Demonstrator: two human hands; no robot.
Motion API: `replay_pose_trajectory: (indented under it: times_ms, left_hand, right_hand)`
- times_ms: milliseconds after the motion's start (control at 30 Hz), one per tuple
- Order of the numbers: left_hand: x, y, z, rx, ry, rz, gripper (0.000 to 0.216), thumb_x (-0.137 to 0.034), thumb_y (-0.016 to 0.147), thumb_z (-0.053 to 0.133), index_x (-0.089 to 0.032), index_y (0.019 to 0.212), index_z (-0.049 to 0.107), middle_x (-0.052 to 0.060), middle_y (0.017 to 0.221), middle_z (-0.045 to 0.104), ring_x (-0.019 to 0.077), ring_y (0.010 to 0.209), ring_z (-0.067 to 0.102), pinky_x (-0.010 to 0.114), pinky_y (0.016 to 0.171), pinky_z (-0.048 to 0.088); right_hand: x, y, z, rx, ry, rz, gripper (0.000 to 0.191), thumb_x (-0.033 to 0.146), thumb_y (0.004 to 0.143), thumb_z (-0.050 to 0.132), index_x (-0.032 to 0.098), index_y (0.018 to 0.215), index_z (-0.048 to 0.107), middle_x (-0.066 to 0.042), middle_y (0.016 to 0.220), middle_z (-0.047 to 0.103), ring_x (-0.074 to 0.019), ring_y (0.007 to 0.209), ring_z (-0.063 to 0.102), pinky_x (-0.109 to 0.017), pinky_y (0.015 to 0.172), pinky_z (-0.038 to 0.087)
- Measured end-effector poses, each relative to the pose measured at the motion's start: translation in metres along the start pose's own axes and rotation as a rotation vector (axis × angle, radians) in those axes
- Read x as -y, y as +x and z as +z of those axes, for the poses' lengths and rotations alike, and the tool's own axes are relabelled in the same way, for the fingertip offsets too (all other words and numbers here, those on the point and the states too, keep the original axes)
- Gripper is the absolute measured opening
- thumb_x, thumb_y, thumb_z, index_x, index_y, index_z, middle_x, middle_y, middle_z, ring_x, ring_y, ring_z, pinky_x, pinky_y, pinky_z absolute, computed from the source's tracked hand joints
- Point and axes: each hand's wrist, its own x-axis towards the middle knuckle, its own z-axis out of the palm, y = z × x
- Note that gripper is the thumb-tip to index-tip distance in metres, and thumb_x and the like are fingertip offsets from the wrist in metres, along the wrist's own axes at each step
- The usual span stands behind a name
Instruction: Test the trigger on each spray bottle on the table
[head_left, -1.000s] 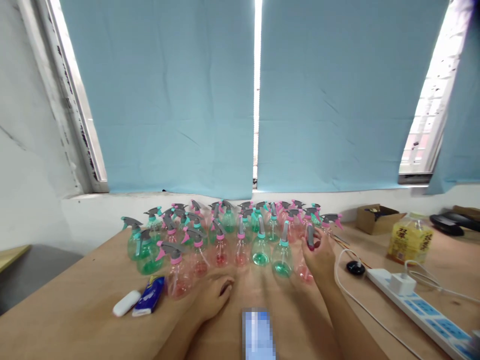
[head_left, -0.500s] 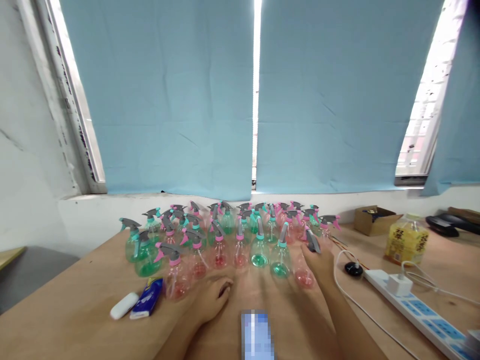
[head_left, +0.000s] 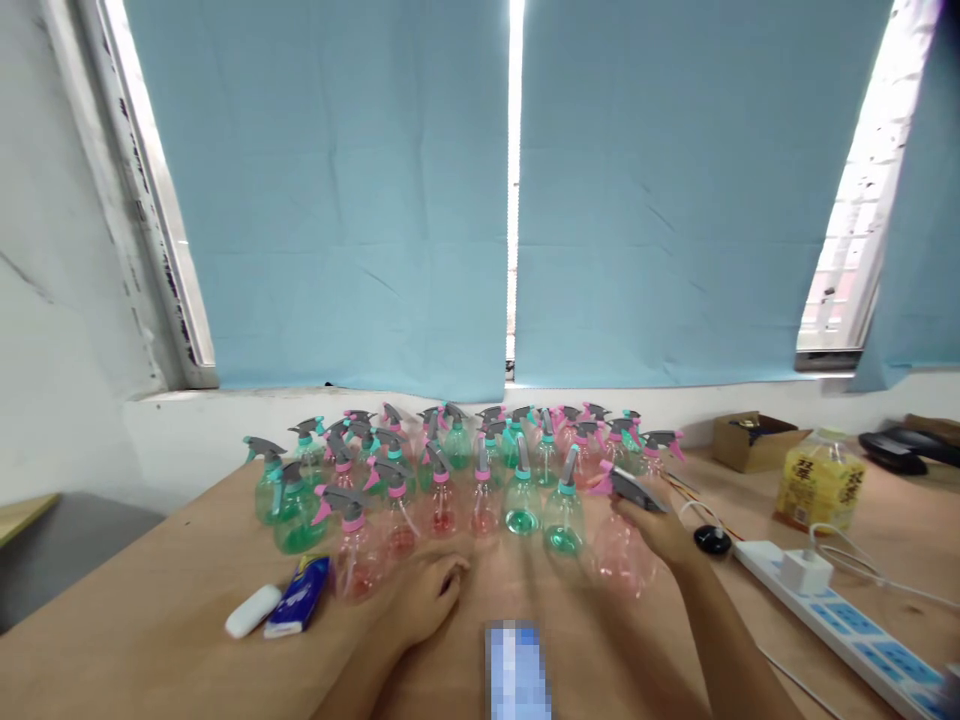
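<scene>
Several small pink and green spray bottles (head_left: 450, 470) with grey trigger heads stand in rows on the wooden table (head_left: 150, 620). My right hand (head_left: 660, 525) grips the grey trigger head of a clear pink spray bottle (head_left: 622, 555) at the right end of the front row, and the bottle is tilted. My left hand (head_left: 424, 595) rests on the table, fingers loosely curled, just right of another pink spray bottle (head_left: 356, 555). It holds nothing that I can see.
A white oblong object (head_left: 253, 610) and a blue packet (head_left: 298, 597) lie front left. A white power strip (head_left: 840, 620) with cables, a black round item (head_left: 711, 541), a yellow bottle (head_left: 817, 485) and a cardboard box (head_left: 754, 440) sit to the right. Blue blinds hang behind.
My right hand has pulled the pink spray bottle out of the row toward me and tipped it over to the right. My left hand has stayed in place.
</scene>
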Motion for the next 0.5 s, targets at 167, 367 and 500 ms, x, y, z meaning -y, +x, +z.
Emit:
replay_pose_trajectory:
  times_ms: [167,367,500]
  left_hand:
    - [-0.001,0.000,0.000,0.009,-0.006,-0.003,0.030,-0.024,0.088,0.047,-0.028,0.109,0.068,0.002,0.105,0.075,0.0242,0.097,0.066,0.034,0.085,0.048]
    - [-0.001,0.000,-0.002,0.021,0.002,0.010,0.028,-0.024,0.089,0.047,-0.029,0.108,0.068,0.001,0.104,0.074,0.0234,0.097,0.066,0.034,0.085,0.048]
    - [0.001,0.000,-0.001,0.009,0.009,0.028,0.029,-0.026,0.091,0.046,-0.029,0.109,0.068,0.002,0.106,0.074,0.0233,0.099,0.065,0.034,0.089,0.046]
  right_hand:
    - [0.027,-0.010,0.035,0.321,0.163,-0.093,0.023,0.039,0.081,0.064,0.022,0.091,0.074,-0.009,0.099,0.071,-0.0260,0.087,0.064,-0.042,0.082,0.053]
    - [0.047,-0.022,0.100,0.506,0.359,-0.153,0.022,0.026,0.084,0.062,0.025,0.104,0.072,-0.006,0.107,0.070,-0.0240,0.095,0.065,-0.044,0.092,0.050]
    - [0.046,-0.020,0.128,0.543,0.496,-0.085,0.023,0.019,0.079,0.058,0.023,0.095,0.074,-0.003,0.090,0.071,-0.0216,0.084,0.066,-0.041,0.086,0.053]
